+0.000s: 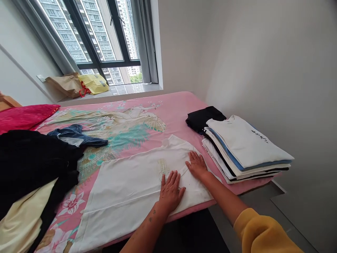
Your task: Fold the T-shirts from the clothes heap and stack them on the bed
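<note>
From the head view, I see the white garment (123,186) lying flat along the near side of the bed (181,109), directly under the fingers. The left hand (171,191) rests palm down near its middle, the right hand (196,164) on its right part; both sets of fingers are slightly apart. To the right sits a stack of folded clothes (247,144), with black cloth (205,117) behind. Black clothing (34,165) and blue denim (71,135) lie left.
</note>
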A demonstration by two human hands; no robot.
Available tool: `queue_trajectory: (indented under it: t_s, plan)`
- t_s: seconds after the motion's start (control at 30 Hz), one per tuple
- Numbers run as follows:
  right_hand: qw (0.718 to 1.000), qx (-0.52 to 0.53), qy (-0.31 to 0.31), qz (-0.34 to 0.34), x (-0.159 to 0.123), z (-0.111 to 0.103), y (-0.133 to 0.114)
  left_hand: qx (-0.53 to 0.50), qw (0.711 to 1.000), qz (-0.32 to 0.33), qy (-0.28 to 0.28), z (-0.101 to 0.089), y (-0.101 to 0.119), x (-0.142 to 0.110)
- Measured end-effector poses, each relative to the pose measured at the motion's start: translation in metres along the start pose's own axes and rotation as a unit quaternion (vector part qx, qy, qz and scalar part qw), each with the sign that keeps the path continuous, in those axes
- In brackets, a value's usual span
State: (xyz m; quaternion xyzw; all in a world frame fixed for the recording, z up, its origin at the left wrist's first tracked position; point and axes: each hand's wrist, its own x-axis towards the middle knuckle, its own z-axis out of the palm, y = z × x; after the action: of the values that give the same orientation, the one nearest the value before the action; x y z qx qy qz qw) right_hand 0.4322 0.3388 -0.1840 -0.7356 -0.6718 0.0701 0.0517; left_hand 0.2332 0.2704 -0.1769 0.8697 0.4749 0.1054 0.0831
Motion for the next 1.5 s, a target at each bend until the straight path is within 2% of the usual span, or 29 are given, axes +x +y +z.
queue_trajectory:
  t_s: [0.07,0.17,0.23,0.3,0.47,0.53,0.63,0.77,0.9,0.97,1.07,1.2,1.33,1.5]
  plan:
    - [1.000,-0.001,0.020,-0.019,0.001,0.002,-0.007,-0.009,0.999,-0.036,-0.015,-0.010,-0.021,0.000]
    - [0.987,0.003,-0.015,-0.162,-0.001,0.008,-0.018,-0.016,0.998,-0.030,-0.050,-0.025,-0.065,0.002]
    - [0.974,-0.003,-0.048,-0.220,0.003,0.013,-0.020,-0.006,0.998,-0.011,-0.068,-0.033,-0.100,0.001]
    - [0.976,-0.016,-0.050,-0.210,0.014,0.018,-0.018,0.016,0.997,-0.034,-0.073,-0.042,-0.138,-0.003]
    - [0.986,-0.043,-0.026,-0.160,0.057,0.028,-0.008,0.055,0.973,-0.204,-0.091,-0.065,-0.236,-0.022]
    - [0.988,-0.052,-0.013,-0.142,0.072,0.029,-0.009,0.062,0.963,-0.244,-0.094,-0.072,-0.265,-0.028]
    - [0.992,-0.064,-0.004,-0.109,0.091,0.030,-0.014,0.074,0.956,-0.273,-0.079,-0.075,-0.295,-0.028]
    - [0.996,-0.060,0.019,-0.057,0.114,0.032,-0.020,0.085,0.947,-0.306,-0.043,-0.070,-0.317,-0.017]
    - [0.999,-0.021,0.049,0.000,0.139,0.028,-0.025,0.070,0.952,-0.298,-0.025,-0.067,-0.331,-0.011]
    - [0.999,0.011,0.030,0.007,0.154,0.020,-0.028,0.056,0.954,-0.293,-0.020,-0.070,-0.336,-0.011]
    - [0.996,0.080,-0.031,0.003,0.178,0.004,-0.034,0.046,0.957,-0.287,-0.018,-0.082,-0.341,-0.010]
    - [0.990,0.126,-0.064,-0.002,0.204,-0.010,-0.044,0.026,0.957,-0.279,-0.070,-0.108,-0.346,-0.003]
    - [0.981,0.170,-0.090,-0.013,0.207,-0.016,-0.052,-0.003,0.952,-0.286,-0.110,-0.132,-0.346,0.002]
    - [0.963,0.242,-0.110,-0.033,0.180,-0.039,-0.045,-0.044,0.953,-0.277,-0.115,-0.151,-0.336,-0.011]
